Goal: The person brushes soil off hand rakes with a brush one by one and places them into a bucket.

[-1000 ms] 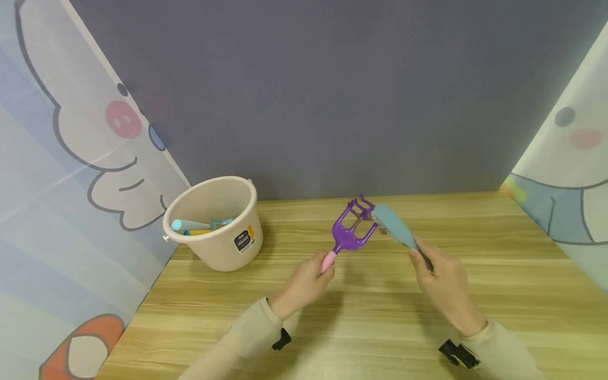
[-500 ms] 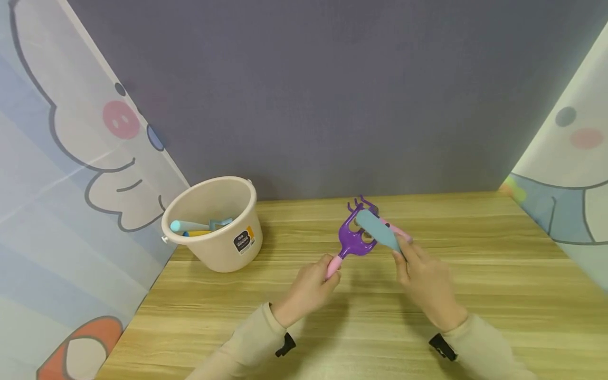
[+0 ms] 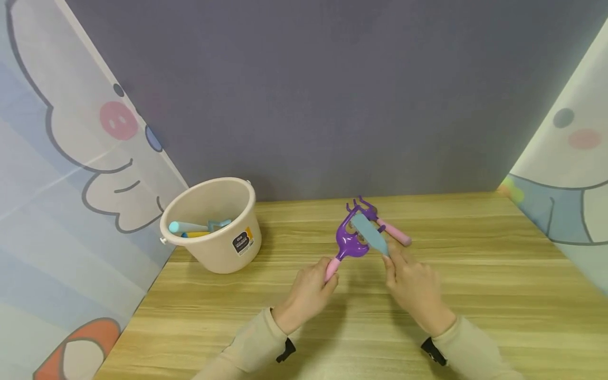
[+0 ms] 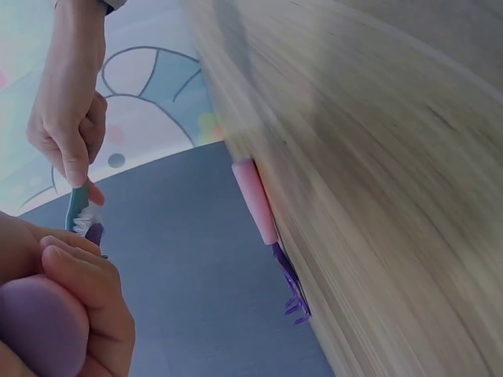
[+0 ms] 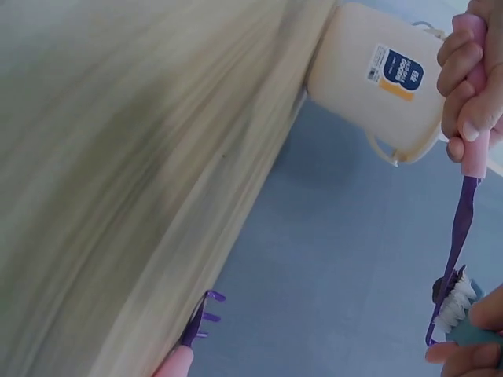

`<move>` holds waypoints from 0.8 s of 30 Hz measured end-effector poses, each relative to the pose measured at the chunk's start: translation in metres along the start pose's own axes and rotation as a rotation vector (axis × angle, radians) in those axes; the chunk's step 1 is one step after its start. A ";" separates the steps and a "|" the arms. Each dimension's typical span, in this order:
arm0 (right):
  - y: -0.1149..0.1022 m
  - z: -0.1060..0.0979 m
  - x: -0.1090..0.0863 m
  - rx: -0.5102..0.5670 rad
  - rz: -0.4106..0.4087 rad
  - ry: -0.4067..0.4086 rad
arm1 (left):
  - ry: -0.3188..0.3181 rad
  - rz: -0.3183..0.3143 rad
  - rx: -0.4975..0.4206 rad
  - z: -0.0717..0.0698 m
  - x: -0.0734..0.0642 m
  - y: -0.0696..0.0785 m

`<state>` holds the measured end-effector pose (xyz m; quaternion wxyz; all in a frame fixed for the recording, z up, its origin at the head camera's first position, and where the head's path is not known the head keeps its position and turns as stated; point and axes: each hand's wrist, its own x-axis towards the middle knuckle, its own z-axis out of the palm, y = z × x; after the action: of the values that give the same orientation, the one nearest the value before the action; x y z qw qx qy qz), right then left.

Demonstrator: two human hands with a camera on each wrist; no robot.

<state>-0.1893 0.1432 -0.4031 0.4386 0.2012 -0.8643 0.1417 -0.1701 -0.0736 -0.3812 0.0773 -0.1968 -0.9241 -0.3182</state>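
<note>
My left hand (image 3: 306, 293) grips the pink handle of a purple garden hand fork (image 3: 349, 244), held above the table with its tines pointing away. In my right hand (image 3: 418, 290) is a blue brush (image 3: 370, 232), its back facing up. The right wrist view shows the brush's white bristles (image 5: 457, 305) against the fork's tines, near a small dark lump (image 5: 438, 289) whose kind I cannot tell. Behind them, a small purple hand rake (image 3: 395, 232) with a pink handle lies on the table; the fork and brush partly overlap it in the head view.
A cream bucket (image 3: 254, 221) stands at the back left of the wooden table (image 3: 475, 274). Inside it are a light blue tool (image 3: 190, 227) and something yellow (image 3: 196, 234). A dark grey panel (image 3: 332, 105) rises along the back edge, with cartoon-printed sheets on both sides.
My right hand and the brush have moved left and nearer, from the fork's tine tips toward the base of the tines. The rake's pink handle has come into view.
</note>
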 end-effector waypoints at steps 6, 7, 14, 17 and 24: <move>-0.005 0.002 -0.002 -0.004 0.014 -0.033 | -0.024 -0.039 -0.025 0.000 0.000 0.000; -0.006 0.002 -0.002 -0.007 0.014 -0.038 | -0.024 -0.043 -0.027 0.000 0.001 0.000; -0.010 0.003 -0.008 0.002 0.010 -0.073 | -0.007 -0.037 -0.026 0.002 0.000 -0.002; -0.012 0.003 -0.010 0.005 0.013 -0.090 | -0.008 -0.035 -0.030 0.002 0.000 -0.002; -0.014 0.005 -0.011 0.017 0.005 -0.085 | -0.017 -0.051 -0.036 0.003 -0.001 -0.005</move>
<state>-0.1802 0.1313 -0.4140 0.3993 0.2087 -0.8815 0.1414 -0.1715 -0.0753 -0.3864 0.0577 -0.1775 -0.9236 -0.3348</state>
